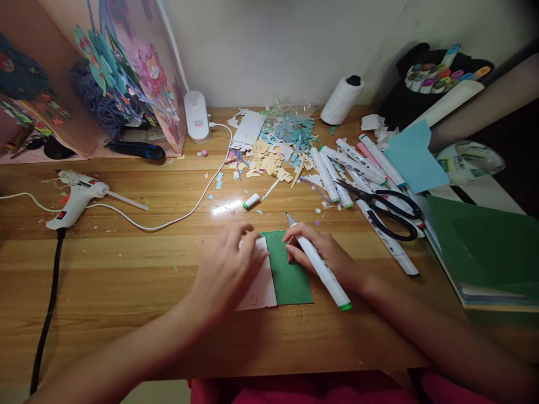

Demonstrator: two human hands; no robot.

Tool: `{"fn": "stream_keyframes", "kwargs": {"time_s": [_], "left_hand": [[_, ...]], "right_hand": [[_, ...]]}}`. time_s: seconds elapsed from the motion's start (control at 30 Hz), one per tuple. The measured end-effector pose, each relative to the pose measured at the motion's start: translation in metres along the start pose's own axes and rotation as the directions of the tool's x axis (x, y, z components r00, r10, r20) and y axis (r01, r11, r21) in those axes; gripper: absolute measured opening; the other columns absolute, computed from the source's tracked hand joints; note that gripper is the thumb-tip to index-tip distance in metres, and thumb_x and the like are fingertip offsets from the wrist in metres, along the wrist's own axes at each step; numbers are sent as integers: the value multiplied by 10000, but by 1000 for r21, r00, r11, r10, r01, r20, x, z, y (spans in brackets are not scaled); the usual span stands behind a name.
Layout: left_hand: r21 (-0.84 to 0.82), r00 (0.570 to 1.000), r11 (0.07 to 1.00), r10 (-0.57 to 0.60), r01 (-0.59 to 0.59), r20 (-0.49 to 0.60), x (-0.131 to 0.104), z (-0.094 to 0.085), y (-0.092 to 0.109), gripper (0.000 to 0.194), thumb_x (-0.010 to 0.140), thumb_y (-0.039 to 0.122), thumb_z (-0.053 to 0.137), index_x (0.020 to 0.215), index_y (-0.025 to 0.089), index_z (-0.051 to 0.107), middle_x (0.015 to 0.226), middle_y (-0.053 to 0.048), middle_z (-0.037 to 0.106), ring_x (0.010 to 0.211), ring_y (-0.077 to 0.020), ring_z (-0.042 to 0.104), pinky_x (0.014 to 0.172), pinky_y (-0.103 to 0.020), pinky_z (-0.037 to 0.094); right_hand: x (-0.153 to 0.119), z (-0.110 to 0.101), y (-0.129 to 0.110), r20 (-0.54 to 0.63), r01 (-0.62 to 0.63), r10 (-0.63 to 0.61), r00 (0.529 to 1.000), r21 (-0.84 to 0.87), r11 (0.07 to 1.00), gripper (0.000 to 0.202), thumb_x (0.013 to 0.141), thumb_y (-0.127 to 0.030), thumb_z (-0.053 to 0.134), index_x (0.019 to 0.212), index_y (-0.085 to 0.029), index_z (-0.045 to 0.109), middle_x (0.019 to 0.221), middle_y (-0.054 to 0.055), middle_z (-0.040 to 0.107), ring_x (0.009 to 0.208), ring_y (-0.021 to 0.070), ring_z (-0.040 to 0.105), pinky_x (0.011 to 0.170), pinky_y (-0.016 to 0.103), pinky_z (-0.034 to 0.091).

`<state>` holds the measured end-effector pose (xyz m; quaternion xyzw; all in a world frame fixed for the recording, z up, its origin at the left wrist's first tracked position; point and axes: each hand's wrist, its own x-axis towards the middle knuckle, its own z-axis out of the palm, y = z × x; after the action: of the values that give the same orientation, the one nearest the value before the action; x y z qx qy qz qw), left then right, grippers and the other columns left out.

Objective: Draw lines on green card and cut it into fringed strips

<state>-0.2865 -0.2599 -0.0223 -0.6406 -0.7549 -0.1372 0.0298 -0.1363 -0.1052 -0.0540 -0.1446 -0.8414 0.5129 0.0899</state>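
Observation:
A white marker (318, 266) with a green end is gripped in my right hand (326, 252), its bare tip pointing up and away from me. Beneath that hand lies a green card (290, 283). A white piece of paper (263, 286) overlaps the card's left part. My left hand (229, 261) is over the white paper, fingers bent and blurred by motion; whether they pinch the paper I cannot make out. The marker's loose cap (251, 201), white with a green end, lies on the wooden desk beyond both hands.
Paper scraps (273, 157) are heaped by the wall. Black-handled scissors (385, 207) rest on several markers (330, 174) at right, near green sheets (484, 247). A glue gun (78, 196) with its cord lies left. A white cable (189, 216) crosses the desk.

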Motion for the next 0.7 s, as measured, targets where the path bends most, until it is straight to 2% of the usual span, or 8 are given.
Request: {"fn": "stream_keyframes", "kwargs": {"time_s": [0.07,0.13,0.2,0.37,0.47,0.57,0.63,0.7], "left_hand": [[61,997,995,79,-80,20,-14,2,17,371,957,349,370,1156,81,532,1170,-177,590,1068,-274,569,859,-391,478],[123,998,991,54,-56,23,-28,9,29,542,962,413,303,1277,-11,427,1322,-252,479,1241,-324,449,978,-414,414],[130,997,991,25,-35,78,-38,18,33,632,952,461,287,1331,-39,360,1385,-265,410,1298,-343,378,1019,-426,383],[94,983,995,14,-32,184,-42,25,24,677,932,513,296,1402,26,299,1458,-205,331,1353,-300,299,1056,-410,351],[69,979,997,3,-17,205,-40,23,20,696,928,534,288,1431,56,245,1474,-187,308,1369,-277,270,1063,-403,338],[29,978,1000,5,-11,209,-39,21,20,714,917,554,302,1433,64,232,1471,-200,310,1365,-289,276,1063,-415,327],[-4,979,1000,16,-16,202,-35,20,20,780,880,612,338,1422,60,240,1446,-229,336,1349,-321,298,1058,-450,318],[-39,980,999,6,1,199,-30,19,18,832,832,650,409,1406,68,254,1385,-249,401,1297,-351,365,1025,-489,335]], "right_hand": [[0,0,0,-1,-6,6,1000,15,1000,106,891,-262,496,989,-223,482,691,-16,593,601,127,560,596,240,450],[1,0,0,1,-13,13,1000,18,1000,104,890,-258,495,986,-220,484,690,-15,593,605,127,562,598,240,452],[1,0,0,-1,-11,11,1000,11,1000,100,888,-253,496,981,-217,488,693,-13,596,611,127,567,606,242,456],[0,1,1,5,-6,6,1000,6,1000,97,891,-236,496,986,-221,487,690,-18,594,596,121,563,594,240,463],[-1,2,1,-91,12,-15,996,-35,999,110,880,-239,521,986,-231,498,727,-6,608,636,138,597,617,266,489],[0,1,1,-225,-17,-14,974,-136,991,274,781,-302,674,998,-245,517,921,43,633,850,204,626,748,344,517],[1,-2,1,-224,-49,9,975,-174,984,422,688,-343,762,1019,-251,517,1021,59,619,939,238,606,813,390,509],[3,-4,1,-205,-67,32,978,-165,984,459,667,-354,777,1025,-253,510,1032,57,614,927,236,605,812,393,509]]}}
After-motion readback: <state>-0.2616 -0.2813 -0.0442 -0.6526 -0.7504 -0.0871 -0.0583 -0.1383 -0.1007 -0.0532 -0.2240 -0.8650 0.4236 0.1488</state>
